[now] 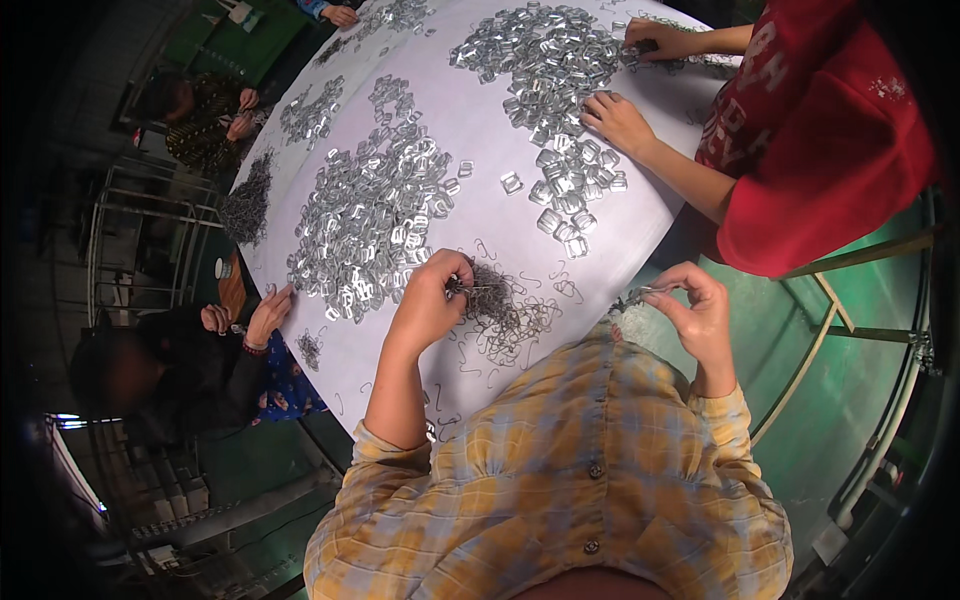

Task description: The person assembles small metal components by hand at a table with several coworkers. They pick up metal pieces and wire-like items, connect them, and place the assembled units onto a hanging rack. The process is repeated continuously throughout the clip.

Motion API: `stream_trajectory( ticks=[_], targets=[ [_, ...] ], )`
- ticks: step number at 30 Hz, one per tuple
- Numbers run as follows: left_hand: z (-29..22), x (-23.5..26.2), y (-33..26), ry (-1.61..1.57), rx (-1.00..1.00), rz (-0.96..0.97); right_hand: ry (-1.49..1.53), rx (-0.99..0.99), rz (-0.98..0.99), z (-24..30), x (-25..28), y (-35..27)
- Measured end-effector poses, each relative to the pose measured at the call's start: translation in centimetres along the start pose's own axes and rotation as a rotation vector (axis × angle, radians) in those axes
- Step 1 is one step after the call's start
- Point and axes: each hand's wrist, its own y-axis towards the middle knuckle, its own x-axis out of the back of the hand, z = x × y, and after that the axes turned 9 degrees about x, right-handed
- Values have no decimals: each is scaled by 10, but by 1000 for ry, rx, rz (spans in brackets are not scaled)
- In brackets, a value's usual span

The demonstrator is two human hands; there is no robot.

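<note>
My left hand is closed at the edge of a tangled heap of thin wire hooks, its fingertips pinched on some of them. How many hooks it grips is hidden by the fingers. Off the table's near right edge, my right hand pinches a small silvery metal piece between thumb and fingers. Its exact shape is too small to make out. Beyond my left hand spreads a large pile of flat silver metal buckles.
Another buckle pile lies toward the far right, by a co-worker in a red shirt whose hands touch it. Other people sit along the left side of the white-covered table. A dark hook heap rests at the left edge.
</note>
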Motion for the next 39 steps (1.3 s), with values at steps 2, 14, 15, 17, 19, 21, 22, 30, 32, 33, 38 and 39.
stream_trajectory(
  ticks=[2, 14, 15, 17, 19, 21, 22, 30, 32, 33, 38, 39],
  targets=[
    [-3, -2, 0, -90, 42, -44, -11, 3, 23, 1, -2, 1],
    [-6, -49, 21, 371, -205, 3, 10, -40, 61, -3, -9, -2],
    [-2, -64, 25, 443, -247, 14, 8, -47, 70, -3, -10, -2],
    [3, -83, 32, 583, -323, 44, 94, -95, 55, -4, -11, -3],
    [4, -94, 36, 711, -384, 83, 149, -124, 51, -5, -12, -5],
    [1, -94, 37, 772, -413, 131, 172, -132, 61, -6, -12, -5],
    [-2, -93, 38, 805, -427, 153, 169, -137, 62, -6, -13, -5],
    [-26, -83, 42, -14, -184, 145, 204, -190, 60, -4, -15, -6],
    [-51, -81, 28, -340, -111, 224, 198, -124, 54, -9, -18, -7],
    [-59, -83, 23, -462, -175, 250, 195, -91, 52, -10, -19, -6],
    [-78, -87, 14, -590, -304, 288, 146, -127, 84, 0, -21, -4],
    [-78, -88, 15, -588, -304, 294, 120, -122, 92, 1, -21, -4]
  ],
)
